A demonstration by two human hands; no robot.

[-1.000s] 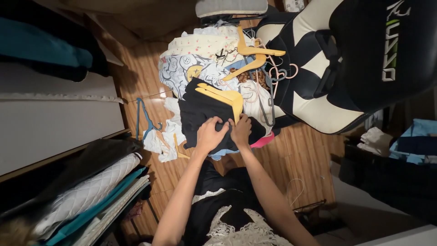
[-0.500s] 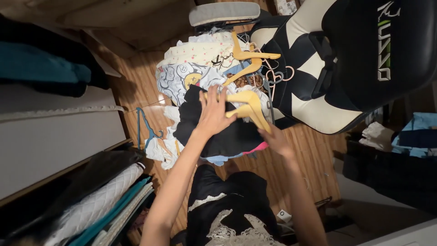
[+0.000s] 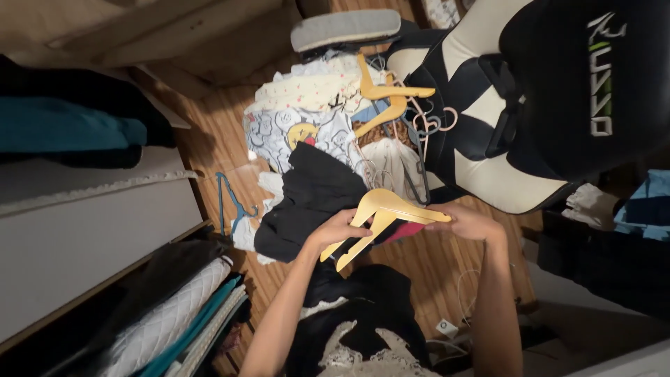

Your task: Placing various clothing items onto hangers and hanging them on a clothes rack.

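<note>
Hangers (image 3: 380, 222) lifted — hooks hidden

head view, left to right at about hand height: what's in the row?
Blue hanger on the floor → black garment → left hand → yellow hangers held in both hands → right hand → folded blue clothes at the right edge.

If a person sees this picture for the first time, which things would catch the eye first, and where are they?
In the middle, the left hand and right hand hold yellow hangers between them, above a black garment. Behind it a heap of light clothes with more hangers lies on the wooden floor. At upper right stands a big black and white chair.
</note>
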